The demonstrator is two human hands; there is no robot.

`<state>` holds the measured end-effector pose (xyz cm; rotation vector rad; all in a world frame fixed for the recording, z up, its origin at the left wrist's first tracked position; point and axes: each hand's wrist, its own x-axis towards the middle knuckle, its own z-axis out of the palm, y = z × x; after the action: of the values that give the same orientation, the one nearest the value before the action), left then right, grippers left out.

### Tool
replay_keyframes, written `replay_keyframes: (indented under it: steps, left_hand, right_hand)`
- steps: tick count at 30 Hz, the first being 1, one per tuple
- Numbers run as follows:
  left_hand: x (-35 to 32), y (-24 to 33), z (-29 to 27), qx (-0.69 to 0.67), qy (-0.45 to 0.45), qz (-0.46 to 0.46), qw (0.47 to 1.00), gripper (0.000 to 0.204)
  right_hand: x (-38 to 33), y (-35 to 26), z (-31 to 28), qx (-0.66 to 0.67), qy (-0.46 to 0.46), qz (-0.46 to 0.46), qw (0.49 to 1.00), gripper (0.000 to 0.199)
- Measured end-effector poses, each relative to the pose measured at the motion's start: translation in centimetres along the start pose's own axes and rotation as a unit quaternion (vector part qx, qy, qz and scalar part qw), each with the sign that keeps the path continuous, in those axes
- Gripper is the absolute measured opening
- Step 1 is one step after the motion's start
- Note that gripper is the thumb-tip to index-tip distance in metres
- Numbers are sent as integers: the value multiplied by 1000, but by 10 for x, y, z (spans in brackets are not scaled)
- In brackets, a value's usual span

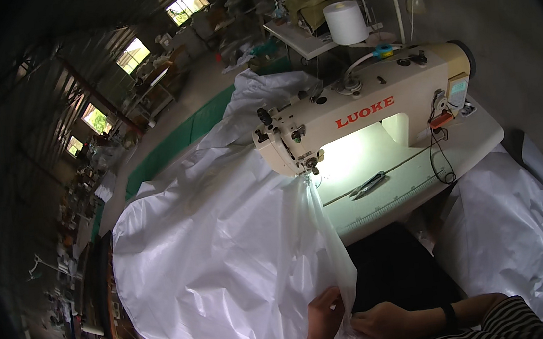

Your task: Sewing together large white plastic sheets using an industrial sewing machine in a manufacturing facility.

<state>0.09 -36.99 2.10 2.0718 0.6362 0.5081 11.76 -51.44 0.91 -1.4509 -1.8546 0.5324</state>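
A large white plastic-like sheet [213,242] spreads over the left side of the sewing table and hangs toward me. Its right edge runs up under the needle area of a cream sewing machine [370,103], whose lamp lights the bed. At the near end of that edge, my left hand [326,312] pinches the sheet with curled fingers. Just to its right, my right hand [383,322], with a dark band on the wrist, grips the same edge between thumb and fingers. Thread snips [367,184] lie on the machine table [406,188], beyond both hands.
More white sheeting [509,230] hangs at the right of the table. A white thread cone [345,23] stands behind the machine. A thin black cord [439,158] dangles from the machine's right end. Green material [182,136] lies on the floor at the far left.
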Motion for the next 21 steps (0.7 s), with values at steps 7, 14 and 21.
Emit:
replay_keyframes:
  steps: [7, 14, 21]
  left_hand:
    - [-4, 8, 4, -300, 20, -217, 929, 17]
    - [6, 21, -2, 114, 79, 102, 985, 12]
    - [7, 16, 10, 181, -65, 135, 972, 18]
  right_hand:
    - [7, -1, -13, -97, 13, -60, 993, 15]
    - [38, 55, 18, 435, 6, 142, 889, 35]
    - [87, 111, -33, 511, 207, 251, 796, 46]
